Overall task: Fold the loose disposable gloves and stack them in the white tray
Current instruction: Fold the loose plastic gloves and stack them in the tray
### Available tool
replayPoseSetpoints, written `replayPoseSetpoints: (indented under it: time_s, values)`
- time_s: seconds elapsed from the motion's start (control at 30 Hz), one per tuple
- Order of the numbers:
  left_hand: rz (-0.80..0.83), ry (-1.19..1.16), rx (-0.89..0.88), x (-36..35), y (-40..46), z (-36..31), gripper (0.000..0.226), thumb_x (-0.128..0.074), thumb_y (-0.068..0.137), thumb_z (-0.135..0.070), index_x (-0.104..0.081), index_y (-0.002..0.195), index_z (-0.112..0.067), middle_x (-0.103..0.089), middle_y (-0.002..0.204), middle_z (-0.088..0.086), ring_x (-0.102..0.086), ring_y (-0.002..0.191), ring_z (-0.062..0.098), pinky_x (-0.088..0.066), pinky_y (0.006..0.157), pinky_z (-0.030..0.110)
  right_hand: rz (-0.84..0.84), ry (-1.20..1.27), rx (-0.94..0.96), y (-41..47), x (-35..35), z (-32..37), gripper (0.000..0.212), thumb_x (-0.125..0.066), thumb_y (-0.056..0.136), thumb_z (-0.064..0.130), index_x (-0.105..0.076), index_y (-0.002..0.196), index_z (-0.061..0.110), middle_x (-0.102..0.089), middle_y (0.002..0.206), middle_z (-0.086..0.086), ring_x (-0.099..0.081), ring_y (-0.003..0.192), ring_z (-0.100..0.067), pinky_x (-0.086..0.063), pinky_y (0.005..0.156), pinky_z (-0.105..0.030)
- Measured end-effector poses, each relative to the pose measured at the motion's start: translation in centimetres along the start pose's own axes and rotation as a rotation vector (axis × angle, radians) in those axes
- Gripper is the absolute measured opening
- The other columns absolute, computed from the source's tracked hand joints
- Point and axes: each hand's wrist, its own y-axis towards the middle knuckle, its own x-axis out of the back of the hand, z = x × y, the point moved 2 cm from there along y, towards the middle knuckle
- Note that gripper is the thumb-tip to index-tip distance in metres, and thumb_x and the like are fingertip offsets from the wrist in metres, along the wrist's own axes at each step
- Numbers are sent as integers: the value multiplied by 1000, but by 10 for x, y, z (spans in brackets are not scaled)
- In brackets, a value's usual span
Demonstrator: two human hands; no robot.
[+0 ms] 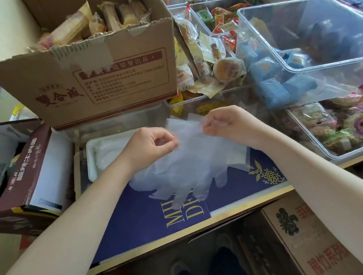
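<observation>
A clear disposable glove (188,161) hangs spread between both hands above a dark blue box lid (140,220), its fingers pointing toward me. My left hand (152,147) pinches the glove's cuff edge on the left. My right hand (224,125) pinches the cuff edge on the right. The white tray (91,157) sits just left of my left hand and holds folded clear gloves (109,153). A small white folded piece (238,157) lies under the glove at the right.
A large cardboard box of wrapped pastries (89,64) stands behind the tray. Clear plastic bins of snacks (314,36) fill the right side. A brown carton (23,179) lies at the left, another carton (307,236) below the counter edge.
</observation>
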Motion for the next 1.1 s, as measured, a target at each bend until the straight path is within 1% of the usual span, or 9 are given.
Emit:
replayPoseSetpoints:
  time_s: [0.13,0.37,0.43,0.53,0.63,0.7,0.87,0.97,1.1]
  values:
    - [19,65,-70,-7,1,-9,9,-72,80,-14,-68,76,-22,-66,81,-8,-58,76,-3,-40,69,7,64,-197,73,2,-13,7,4,-68,83,18,-69,85,15,-66,89,7,-60,87,-12,-46,80,-25]
    - [-15,47,-60,-15,-1,-11,8,-66,85,-15,-65,82,-23,-59,79,-19,-54,73,-13,-36,65,0,-129,111,-79,4,-17,-2,9,-68,84,17,-63,77,15,-61,78,-2,-52,72,-13,-42,70,-31]
    - [0,12,-39,-16,0,-9,11,-64,87,-14,-64,82,-24,-60,80,-18,-56,74,-9,-40,69,3,-117,143,-96,4,-14,-1,15,-70,81,15,-59,91,20,-57,83,2,-50,72,-10,-40,70,-27]
    - [51,-9,-35,-16,4,-11,16,-64,87,-13,-64,80,-28,-62,78,-16,-57,73,-2,-42,71,8,6,-30,-110,5,-11,4,53,-72,80,25,-48,127,19,-52,102,3,-51,93,-12,-40,80,-23]
    - [97,-43,-55,-18,7,-15,21,-64,86,-9,-64,81,-29,-64,81,-16,-58,75,-4,-43,74,9,49,-211,-2,10,-8,12,22,-64,86,31,-56,81,11,-46,72,4,-42,67,-13,-31,57,-23]
    - [106,-69,-45,-19,7,-14,26,-63,87,-8,-60,89,-34,-65,89,-15,-61,83,-1,-45,81,14,65,-219,11,12,-6,10,36,-64,87,25,-39,64,11,-35,60,3,-30,56,-13,-22,50,-23]
    - [147,-155,94,-12,-1,2,44,-60,88,-3,-44,122,-26,-69,89,-4,-62,84,-4,-43,82,7,55,-153,12,10,-2,-1,36,-67,83,19,-38,66,8,-33,62,3,-28,56,-13,-22,52,-23]
    - [254,-84,188,-5,-9,17,25,-58,88,2,-60,101,-20,-68,88,-4,-60,75,-8,-44,76,6,57,-126,-12,9,0,-10,30,-67,83,18,-44,69,5,-37,63,3,-33,57,-12,-27,52,-24]
    - [481,-3,321,-3,-16,34,17,-64,84,-4,-67,92,-19,-69,89,0,-62,81,8,-47,82,24,55,-57,-32,9,1,-14,29,-66,85,16,-45,64,17,-42,62,5,-38,55,-9,-32,48,-16]
